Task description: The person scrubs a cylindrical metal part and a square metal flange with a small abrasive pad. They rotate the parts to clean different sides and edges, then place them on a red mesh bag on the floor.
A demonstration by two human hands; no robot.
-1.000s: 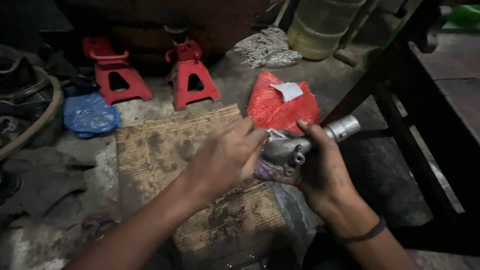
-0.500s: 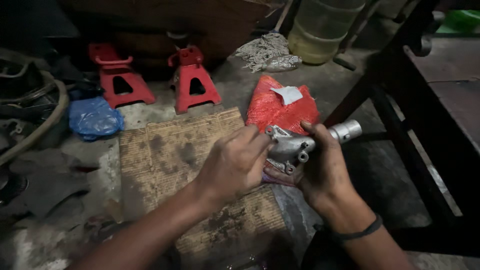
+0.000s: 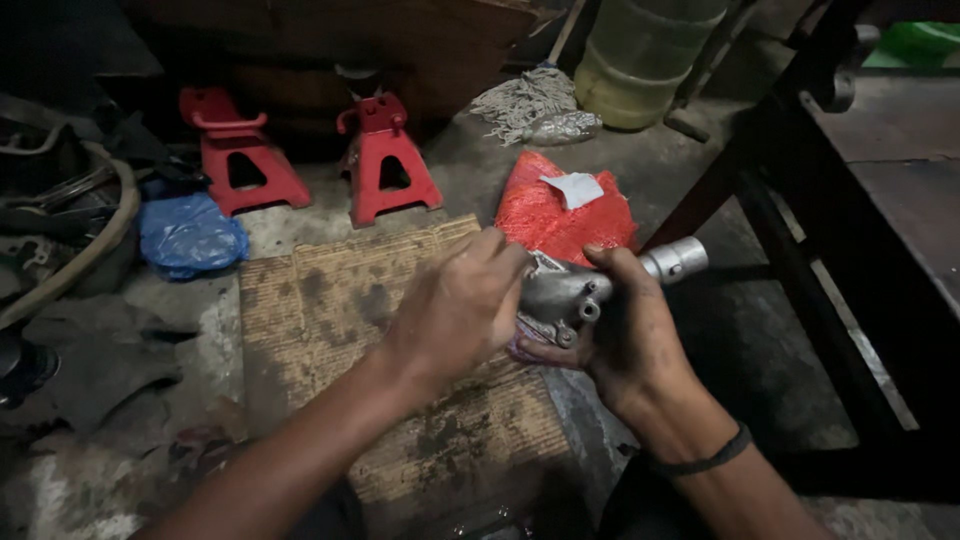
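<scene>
the grey cast-metal housing with a short tube end (image 3: 575, 292) sits in the air just above the near right corner of the stained, ribbed brown cardboard sheet (image 3: 330, 300), which serves as the landmark here. the right hand (image 3: 630, 340) cradles the housing from below and behind, thumb hooked over its top and fingers curled shut around the body. the left hand (image 3: 455, 310) lies against the housing's left face, fingers pressed together and bent onto the flange; whether they pinch something small there cannot be told. a bit of pinkish cloth (image 3: 525, 345) shows under the housing, between the hands.

by its look the housing is rigid, dense for its bulk and probably oily, so it may slip; the thick body gives the surest hold, while the smooth silvery tube end (image 3: 675, 260) and the small bolt ears offer less purchase. it will not flex or crush.

beyond the cardboard's far right corner lies a red mesh sack with a white scrap on it (image 3: 560, 215). past the far edge stand two red steel jack stands (image 3: 385, 160). off the far left corner sits a crumpled blue plastic bag (image 3: 190, 235). to the right of the cardboard rises a dark metal table frame (image 3: 800, 200).
</scene>
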